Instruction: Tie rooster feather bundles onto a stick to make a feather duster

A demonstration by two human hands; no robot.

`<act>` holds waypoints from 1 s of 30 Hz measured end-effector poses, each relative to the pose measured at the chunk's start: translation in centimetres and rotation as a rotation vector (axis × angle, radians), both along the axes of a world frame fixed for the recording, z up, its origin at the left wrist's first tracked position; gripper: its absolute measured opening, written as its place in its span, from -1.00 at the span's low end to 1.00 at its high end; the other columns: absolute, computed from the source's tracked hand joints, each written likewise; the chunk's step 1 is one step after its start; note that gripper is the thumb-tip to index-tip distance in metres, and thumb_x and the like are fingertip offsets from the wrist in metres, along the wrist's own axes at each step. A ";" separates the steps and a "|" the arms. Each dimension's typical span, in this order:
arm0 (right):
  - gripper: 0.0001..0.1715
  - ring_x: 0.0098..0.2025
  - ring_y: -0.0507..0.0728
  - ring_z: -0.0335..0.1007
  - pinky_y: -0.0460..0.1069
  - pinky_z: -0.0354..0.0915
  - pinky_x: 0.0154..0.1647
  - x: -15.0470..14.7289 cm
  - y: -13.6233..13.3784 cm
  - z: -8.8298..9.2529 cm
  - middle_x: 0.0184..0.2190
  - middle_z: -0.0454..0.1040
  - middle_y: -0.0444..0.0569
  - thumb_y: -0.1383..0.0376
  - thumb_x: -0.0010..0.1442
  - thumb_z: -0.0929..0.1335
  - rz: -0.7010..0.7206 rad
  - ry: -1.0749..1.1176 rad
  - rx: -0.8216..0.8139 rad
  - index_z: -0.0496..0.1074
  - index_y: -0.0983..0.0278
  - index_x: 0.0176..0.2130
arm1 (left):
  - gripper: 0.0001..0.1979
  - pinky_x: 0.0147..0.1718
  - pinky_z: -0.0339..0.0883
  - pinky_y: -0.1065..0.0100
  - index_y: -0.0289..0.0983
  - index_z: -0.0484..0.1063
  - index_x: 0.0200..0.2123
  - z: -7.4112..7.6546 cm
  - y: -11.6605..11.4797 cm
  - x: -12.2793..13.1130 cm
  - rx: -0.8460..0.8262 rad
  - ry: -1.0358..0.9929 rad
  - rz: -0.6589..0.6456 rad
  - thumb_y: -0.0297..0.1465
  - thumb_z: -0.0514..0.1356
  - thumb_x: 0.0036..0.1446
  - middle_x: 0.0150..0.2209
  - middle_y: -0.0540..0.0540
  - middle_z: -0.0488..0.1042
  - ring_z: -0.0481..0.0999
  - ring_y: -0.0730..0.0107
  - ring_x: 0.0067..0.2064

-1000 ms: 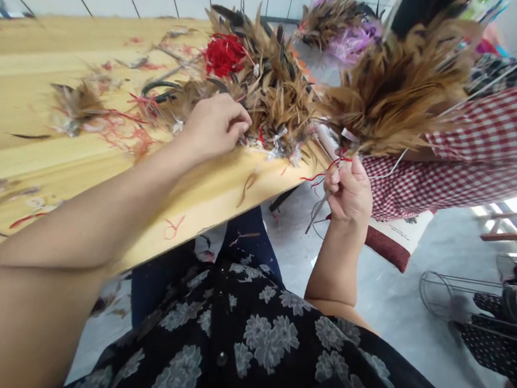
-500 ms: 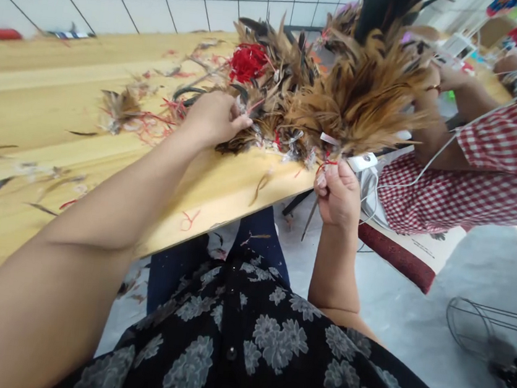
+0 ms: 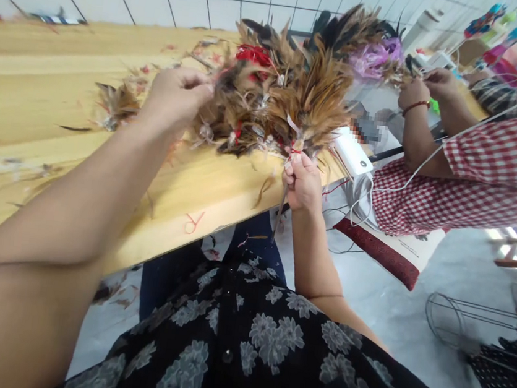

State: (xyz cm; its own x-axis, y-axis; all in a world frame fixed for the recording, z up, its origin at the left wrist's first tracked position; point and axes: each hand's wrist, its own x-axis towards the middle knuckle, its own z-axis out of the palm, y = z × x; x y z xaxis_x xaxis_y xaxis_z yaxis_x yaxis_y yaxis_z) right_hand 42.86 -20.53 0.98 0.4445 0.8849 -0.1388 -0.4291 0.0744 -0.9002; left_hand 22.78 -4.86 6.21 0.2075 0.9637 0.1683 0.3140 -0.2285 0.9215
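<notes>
Wooden worktop (image 3: 39,107) strewn with loose feathers (image 3: 233,122). On the left hand (image 3: 176,94) the fingers pinch a tuft (image 3: 217,86) from the pile. The right hand (image 3: 304,183) clamps the feather bundle (image 3: 316,95) by its red-tied stem at the worktop's edge. Best to squeeze that stem tight and set the tuft's base level with it.

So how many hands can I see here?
4. The wearer's left hand pinches feathers over the table; the right hand grips a feather bundle at the table's edge. A co-worker's two hands are further right, near purple feathers. More may be hidden.
</notes>
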 end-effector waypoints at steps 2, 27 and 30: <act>-0.84 -0.61 -0.10 -0.06 -0.15 -0.05 -0.59 -1.1 0.9 0.2 -0.62 0.18 -0.30 0.37 0.42 0.33 0.009 0.015 -0.032 0.47 0.25 -0.25 | -0.75 -0.36 0.02 0.34 -0.29 0.41 -0.37 -0.5 0.7 -1.2 -0.124 -0.172 0.002 -0.38 0.40 -0.09 -0.52 0.19 0.32 0.20 0.65 -0.46; -0.58 -0.56 -0.06 0.03 -0.12 0.09 -0.54 -6.1 4.4 -1.0 -0.57 0.21 -0.27 -0.04 0.32 0.45 0.100 -0.226 0.058 0.35 0.18 -0.35 | -0.87 -0.36 0.23 0.42 -0.36 0.50 -0.44 1.0 -5.6 1.0 -0.267 0.053 -0.583 -0.53 0.39 0.08 -0.54 0.02 0.38 0.39 0.48 -0.46; -0.59 -0.56 -0.07 0.03 -0.13 0.12 -0.53 -5.9 3.8 -0.9 -0.56 0.22 -0.27 -0.04 0.35 0.42 0.098 -0.291 0.059 0.35 0.18 -0.34 | -0.88 -0.44 0.15 0.45 -0.34 0.49 -0.43 0.4 -5.9 1.2 -0.288 -0.060 -0.547 -0.53 0.38 0.08 -0.56 0.04 0.37 0.29 0.55 -0.52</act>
